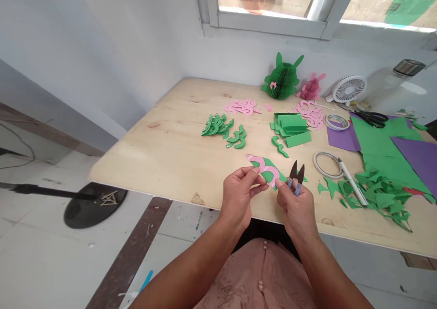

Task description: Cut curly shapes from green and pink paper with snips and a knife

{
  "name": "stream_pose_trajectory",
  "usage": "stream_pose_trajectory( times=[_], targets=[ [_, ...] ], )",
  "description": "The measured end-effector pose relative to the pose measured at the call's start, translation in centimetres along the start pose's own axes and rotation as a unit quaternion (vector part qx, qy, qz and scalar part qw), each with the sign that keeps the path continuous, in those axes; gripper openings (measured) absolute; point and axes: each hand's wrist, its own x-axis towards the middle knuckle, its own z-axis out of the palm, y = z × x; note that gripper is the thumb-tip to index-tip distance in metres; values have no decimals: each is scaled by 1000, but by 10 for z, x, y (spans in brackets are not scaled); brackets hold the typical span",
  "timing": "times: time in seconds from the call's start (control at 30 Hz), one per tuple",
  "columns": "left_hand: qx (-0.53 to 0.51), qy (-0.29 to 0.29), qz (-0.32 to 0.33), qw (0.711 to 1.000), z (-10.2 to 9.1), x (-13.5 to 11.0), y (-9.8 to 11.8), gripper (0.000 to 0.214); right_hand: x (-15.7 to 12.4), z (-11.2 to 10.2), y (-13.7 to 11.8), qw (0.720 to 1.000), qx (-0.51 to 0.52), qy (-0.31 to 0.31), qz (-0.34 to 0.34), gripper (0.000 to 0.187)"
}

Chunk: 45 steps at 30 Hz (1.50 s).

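Two hands pinch the green strip (268,177) above the table's (153,149) near edge: I've got left hand (237,195) on its near side, right hand (300,209) at its near-right end. Long axis slants far-left to near-right; snips (301,174), also in the right, sit just rightward, blades pointing away. Wavy pink paper (274,174) overlies the green.

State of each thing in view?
Left hand: pinching pink cutout against green paper
Right hand: holding snips, pinching that paper's edge
Snips: blades apart
White fan: upright; running unclear
Green paper figure: standing, fanned open
Pink paper figure: standing, fanned open
Tape rolls: lying flat
White pen: lying
Black scissors: lying; blades unclear
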Motion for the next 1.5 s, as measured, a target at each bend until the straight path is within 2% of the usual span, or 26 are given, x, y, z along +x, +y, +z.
stream_pose_trajectory(
  times=[0.37,0.57,0.73,0.87,1.5],
  targets=[
    [10,-21,-4,1000,-4,-2,0,21,0,1,0,1000,-3,9,6,51],
    [53,-46,-49,996,-9,-4,-2,25,1,1,-1,1000,0,8,7,48],
    [102,-87,-72,988,-10,-4,-2,27,1,0,0,1000,10,17,14,46],
    [132,-105,-67,983,-8,-2,-1,27,1,1,0,1000,6,18,14,43],
    [163,-101,-15,981,-8,4,-7,26,4,3,1,1000,8,4,17,38]
  ],
)
